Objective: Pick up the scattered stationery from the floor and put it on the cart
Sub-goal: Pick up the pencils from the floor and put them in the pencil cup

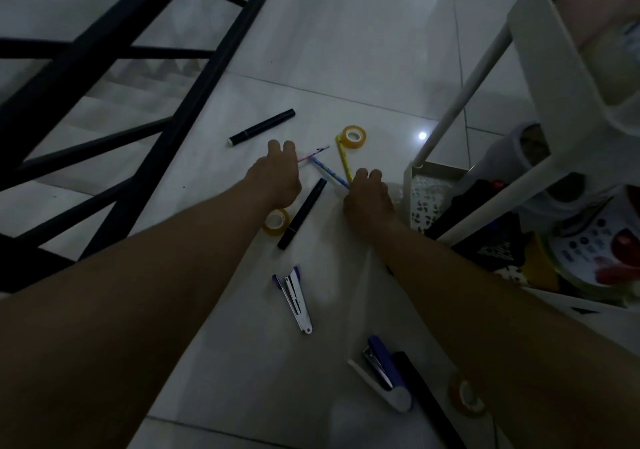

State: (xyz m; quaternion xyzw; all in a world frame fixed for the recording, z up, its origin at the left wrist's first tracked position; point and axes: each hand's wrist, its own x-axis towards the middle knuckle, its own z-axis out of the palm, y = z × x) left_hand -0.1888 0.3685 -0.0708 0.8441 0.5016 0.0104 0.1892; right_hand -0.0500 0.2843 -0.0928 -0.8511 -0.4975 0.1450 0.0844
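Two bare forearms in view, no sleeves showing anywhere along them. Left hand point(277, 175) and right hand point(367, 194) both bare: no gloves, rings, watch or wristband visible. Dim light; finer detail not discernible.

- A black railing point(145, 78) crosses the upper left.
- Pale stairs point(114, 102) show behind it.
- Glossy white floor tiles point(346, 50) carry a light glare point(422, 135).

In the middle of the frame the left hand point(277, 175) pinches a thin pink pencil point(313, 153) on the glossy white tiled floor point(346, 68), and the right hand point(367, 194) grips a yellow pencil point(344, 158). Between them lie a blue pencil point(327, 171) and a black marker point(302, 214). The white plastic cart point(540, 68) stands at the right edge.
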